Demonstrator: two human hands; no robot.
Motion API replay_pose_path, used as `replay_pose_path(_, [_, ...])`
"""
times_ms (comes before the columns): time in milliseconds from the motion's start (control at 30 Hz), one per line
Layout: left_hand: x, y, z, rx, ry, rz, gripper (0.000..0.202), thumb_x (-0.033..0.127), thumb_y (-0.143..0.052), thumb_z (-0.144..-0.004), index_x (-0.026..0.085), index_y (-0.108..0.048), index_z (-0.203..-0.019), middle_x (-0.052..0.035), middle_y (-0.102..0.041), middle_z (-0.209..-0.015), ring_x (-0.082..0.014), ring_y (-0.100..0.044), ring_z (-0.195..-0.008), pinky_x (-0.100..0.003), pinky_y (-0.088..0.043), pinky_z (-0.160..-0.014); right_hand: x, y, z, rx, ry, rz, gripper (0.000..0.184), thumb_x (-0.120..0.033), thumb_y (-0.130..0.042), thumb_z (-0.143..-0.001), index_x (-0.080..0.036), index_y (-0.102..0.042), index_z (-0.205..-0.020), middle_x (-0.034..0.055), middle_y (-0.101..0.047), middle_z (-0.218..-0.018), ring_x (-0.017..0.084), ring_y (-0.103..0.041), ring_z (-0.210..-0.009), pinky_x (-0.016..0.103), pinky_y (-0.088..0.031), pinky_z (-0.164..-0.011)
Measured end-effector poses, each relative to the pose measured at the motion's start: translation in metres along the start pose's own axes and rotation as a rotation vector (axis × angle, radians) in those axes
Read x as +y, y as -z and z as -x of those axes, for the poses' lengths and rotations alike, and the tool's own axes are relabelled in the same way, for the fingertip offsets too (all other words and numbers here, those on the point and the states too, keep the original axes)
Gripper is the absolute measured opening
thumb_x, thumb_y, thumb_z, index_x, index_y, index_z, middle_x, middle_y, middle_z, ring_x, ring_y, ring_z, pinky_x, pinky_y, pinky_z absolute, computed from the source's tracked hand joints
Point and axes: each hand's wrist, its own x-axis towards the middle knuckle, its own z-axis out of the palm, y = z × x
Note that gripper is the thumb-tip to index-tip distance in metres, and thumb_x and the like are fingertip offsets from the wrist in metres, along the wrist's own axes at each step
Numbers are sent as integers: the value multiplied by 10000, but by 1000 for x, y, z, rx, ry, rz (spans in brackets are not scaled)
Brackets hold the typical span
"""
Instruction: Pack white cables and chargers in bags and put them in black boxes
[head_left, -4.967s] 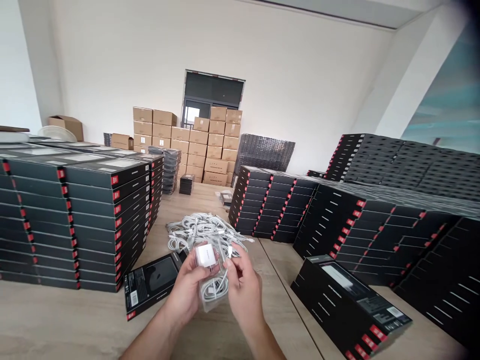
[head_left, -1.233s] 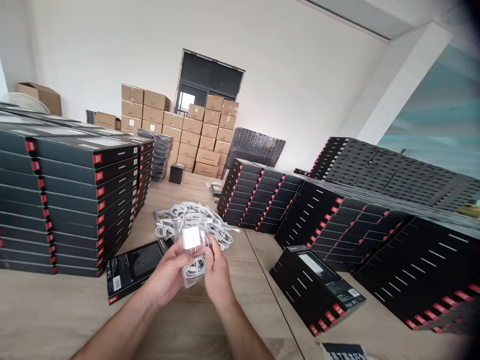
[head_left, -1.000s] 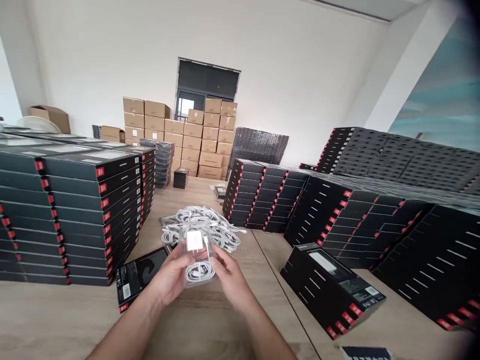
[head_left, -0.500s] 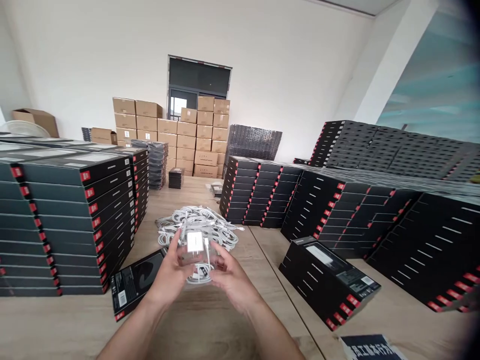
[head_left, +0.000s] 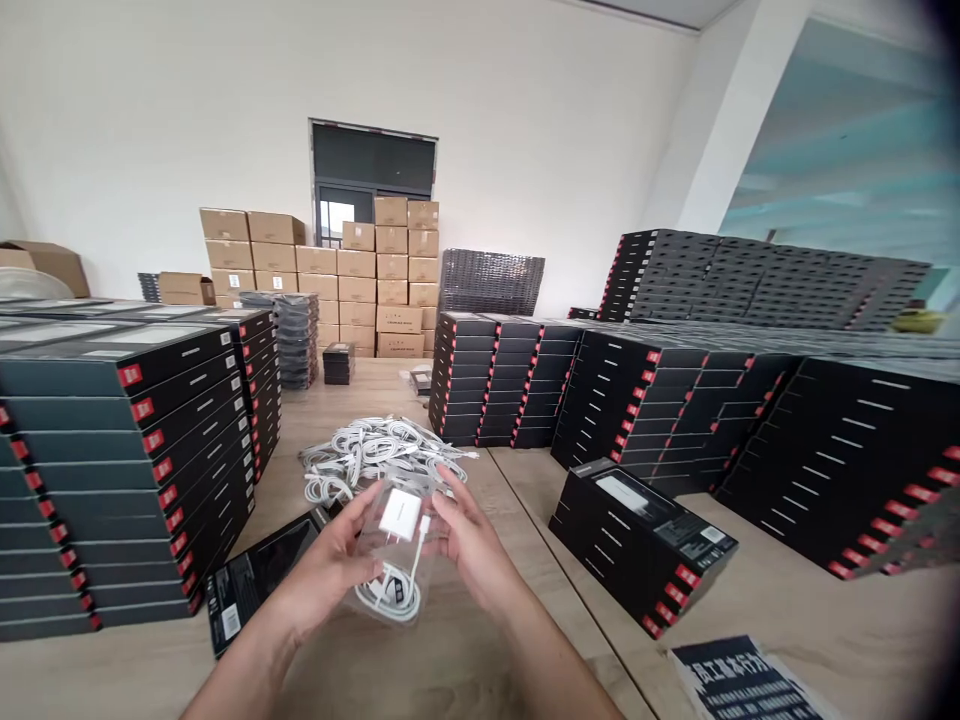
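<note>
Along the left side of the wooden table (head_left: 405,670) I have tall stacks of black boxes (head_left: 142,450) with red-marked edges, and a flat black box (head_left: 259,580) lies at their foot. More stacks (head_left: 495,380) line the table's right side, with a shorter stack (head_left: 637,540) standing apart nearer me. A printed sheet (head_left: 742,680) lies at the table's near right corner. A small black stack (head_left: 338,362) sits at the far end. Beyond that end rise brown cardboard cartons (head_left: 360,285), a dark stack of plastic trays (head_left: 491,282), and a window (head_left: 373,160).
</note>
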Motion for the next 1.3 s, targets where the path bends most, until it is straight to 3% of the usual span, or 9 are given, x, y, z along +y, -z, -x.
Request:
replay_pose_path(133, [3,6,-1,3,-61,-126,804,133,-685,-629,271,-464,-1389,-114,-453,-1476,-317,-476,-1292,-379,-459,-945,-3,4,-2,14,32,67,393,-340,-729,-748,-247,-679,-1127,15,-711,-871,186,-664,-748,277,-543,-568])
replay_pose_path(267, [4,30,-5,266,-254,-544,624,257,-580,-725,263,-506,-1345,-89,-438,-1497,-304,-350,-1402,-471,-255,-1145,-5,10,-5,121,41,44,322,-307,-701,-743,-222,-705,-1053,26,-734,-835,187,-671,-682,273,-524,-519])
replay_pose_path(367, [-4,45,-6,442,-131,-1195,702,369,-612,-705,231,-470,-1379,-150,-342,-1548,-366,-246,-1442,-582,-92,-1155,-4,17,-11,200,37,-31,316,-261,-688,-723,-215,-701,-1034,24,-743,-804,183,-679,-640,261,-508,-502])
replay_pose_path(467, [-12,48,-4,406,79,-1572,811,401,-622,-662,191,-424,-1420,-218,-335,-1531,-425,-250,-1425,-634,-104,-1108,-2,26,-18,270,44,-168,322,-237,-697,-696,-208,-681,-1016,19,-743,-772,183,-685,-627,270,-517,-520])
replay_pose_path(667, [0,31,8,260,61,-1600,716,310,-590,-617,219,-517,-1324,-156,-560,-1285,-381,-490,-1198,-520,-334,-973,0,32,-20,273,70,-298,350,-215,-675,-715,-245,-631,-1061,-3,-747,-827,181,-708,-753,362,-584,-745])
replay_pose_path(800, [6,20,12,260,-47,-1551,656,331,-610,-622,220,-530,-1264,-129,-555,-1259,-350,-477,-1186,-477,-329,-975,0,21,-16,196,128,-350,444,-236,-690,-751,-269,-604,-1185,8,-748,-945,196,-704,-873,433,-562,-891])
replay_pose_path(933, [1,13,10,267,-148,-1568,786,311,-635,-626,222,-437,-1382,-128,-478,-1360,-342,-399,-1280,-466,-266,-1042,7,4,-12,169,183,-405,549,-274,-756,-736,-306,-581,-1255,-1,-724,-1003,181,-690,-916,431,-527,-960])
replay_pose_path(1167, [-2,13,-1,523,-341,-1592,869,289,-652,-678,193,-286,-1461,-145,-445,-1377,-345,-410,-1249,-467,-277,-1059,10,-7,-6,196,254,-220,581,-322,-785,-725,-323,-600,-1275,20,-681,-1077,202,-647,-982,393,-574,-856])
replay_pose_path(1300, [-4,15,-3,530,-434,-1581,908,261,-652,-682,172,-238,-1485,-156,-466,-1358,-349,-431,-1230,-475,-276,-1068,4,-5,-1,179,252,-101,571,-349,-771,-738,-287,-609,-1283,24,-678,-951,208,-649,-899,388,-598,-765])
